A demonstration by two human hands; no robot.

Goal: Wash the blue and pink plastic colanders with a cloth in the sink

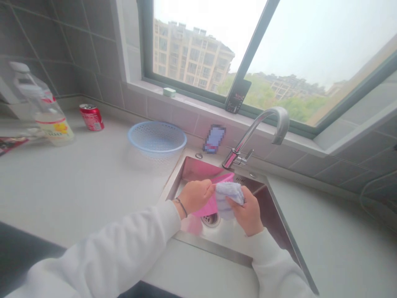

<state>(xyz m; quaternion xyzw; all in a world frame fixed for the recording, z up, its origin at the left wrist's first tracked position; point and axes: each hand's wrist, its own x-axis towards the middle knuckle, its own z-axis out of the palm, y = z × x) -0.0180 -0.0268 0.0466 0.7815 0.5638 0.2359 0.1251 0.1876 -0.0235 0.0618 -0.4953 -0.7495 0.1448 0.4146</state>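
Over the stainless steel sink [214, 247], my left hand [195, 196] and my right hand [246, 211] both grip a crumpled lavender cloth [230, 196]. My left fingers pinch its left edge, and my right fingers close around its lower right side. A pink cloth [211, 207] hangs behind and below the lavender one, partly hidden by both hands; I cannot tell which hand holds it. A dark cord bracelet [181, 207] circles my left wrist. Below the hands lies the sink drain [211, 220].
A chrome gooseneck faucet [257, 132] rises behind the sink. A blue mesh basket [156, 136] stands on the counter to its left, with a red drink can [91, 117] and a plastic bottle [46, 111] farther left. A pixelated blue object [214, 138] leans on the tiled wall.
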